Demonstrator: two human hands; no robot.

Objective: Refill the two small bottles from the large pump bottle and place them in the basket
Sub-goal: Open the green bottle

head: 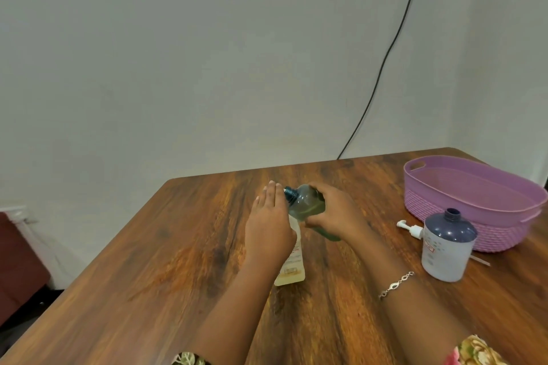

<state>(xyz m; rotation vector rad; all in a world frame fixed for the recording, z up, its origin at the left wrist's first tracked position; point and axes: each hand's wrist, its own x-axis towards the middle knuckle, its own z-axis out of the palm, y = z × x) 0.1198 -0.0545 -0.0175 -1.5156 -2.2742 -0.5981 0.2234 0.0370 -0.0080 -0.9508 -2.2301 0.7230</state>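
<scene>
Nearest, on the brown wood-grain table point(148, 275), the small cream plastic bottle point(292, 267) stands upright. The left grip point(271, 225) lies over its top, fingers straight, clasping nothing that shows. Just beyond, the right grip point(335, 210) is wrapped around the small translucent green bottle point(305, 204). That bottle is tipped sideways, and its dark neck, seemingly uncapped, meets the left palm.

If the tilt deepens, the green liquid inside could run over the palm and the table. The cream bottle looks only steadied from above, so a nudge could topple it.

Further right, the large white pump bottle with a dark blue shoulder point(447, 246) stands open, its white pump head point(410, 228) lying behind it. A passing forearm could knock it over. Farthest, the purple plastic basket point(462, 216) holds neither of the 2 small bottles.
</scene>
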